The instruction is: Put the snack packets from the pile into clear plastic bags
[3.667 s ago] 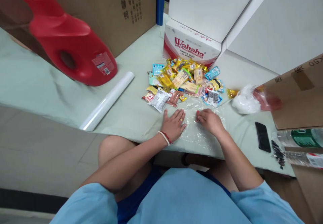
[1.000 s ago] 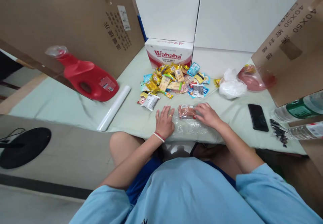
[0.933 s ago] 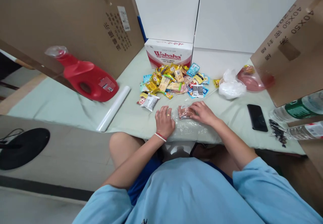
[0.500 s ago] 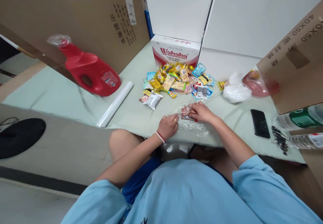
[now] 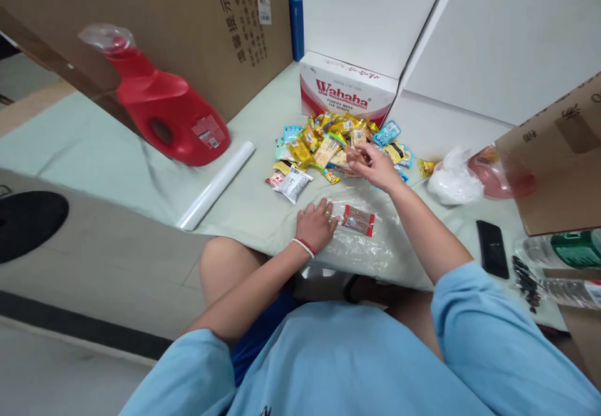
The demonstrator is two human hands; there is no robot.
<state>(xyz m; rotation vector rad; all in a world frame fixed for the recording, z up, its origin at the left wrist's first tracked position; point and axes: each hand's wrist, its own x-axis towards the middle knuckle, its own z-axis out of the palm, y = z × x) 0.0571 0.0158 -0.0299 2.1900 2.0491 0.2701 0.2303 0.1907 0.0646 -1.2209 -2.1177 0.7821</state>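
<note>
My left hand [image 5: 317, 225] lies on the near edge of the table, fingers stretched out over the left edge of a clear plastic bag [image 5: 361, 254]. On or in that bag, just right of my left fingertips, is a flat brown snack packet [image 5: 358, 220] with red ends; I cannot tell which. My right hand [image 5: 373, 164] is over the front right of a pile of wrapped snacks [image 5: 323, 147], fingers closed around what looks like a small brown snack packet [image 5: 353, 155], partly hidden by them. A silver snack packet [image 5: 293, 184] lies at the pile's front left.
A red jug [image 5: 173, 116] and a white roll [image 5: 216, 186] are on the left. Behind the pile stands a Wahaba-lettered box [image 5: 347, 87]. To the right are a white plastic bag [image 5: 455, 178], a black phone [image 5: 492, 249], clear bottles [image 5: 539, 250] and a cardboard box [image 5: 558, 178].
My right hand has moved away from the clear bag, up to the snack pile. The red-ended packet is now uncovered. My left fingers have spread out on the bag's edge. The camera view has shifted.
</note>
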